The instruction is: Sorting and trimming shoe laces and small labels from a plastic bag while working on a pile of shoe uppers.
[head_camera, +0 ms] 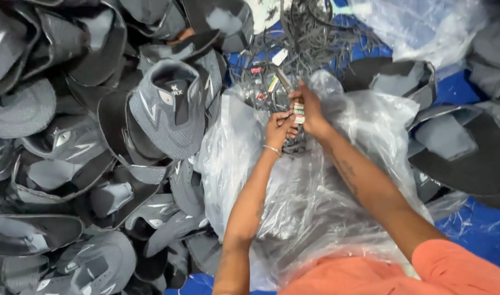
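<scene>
Both hands meet over the mouth of a clear plastic bag (pixel 315 202) lying across the person's lap. Right hand (pixel 311 112) is clenched around a bundle of black laces (pixel 299 112) with a striped paper band around it, the bundle sticking up out of the fist. Left hand (pixel 279 127), thin bracelet on the wrist, is curled closed just beside and touching the right hand, fingers pinching the lower end of the same bundle.

More loose black laces (pixel 310 38) and small tags are heaped just beyond the hands, spilling over a blue surface (pixel 474 229). To the left, a big pile of grey shoe uppers (pixel 170 106), stacked and overlapping, runs right up to the bag's edge. A few more grey and black shoe parts (pixel 463 147) lie to the right, partly under another sheet of clear plastic (pixel 419 24). Orange sleeve (pixel 463 267) at bottom right.
</scene>
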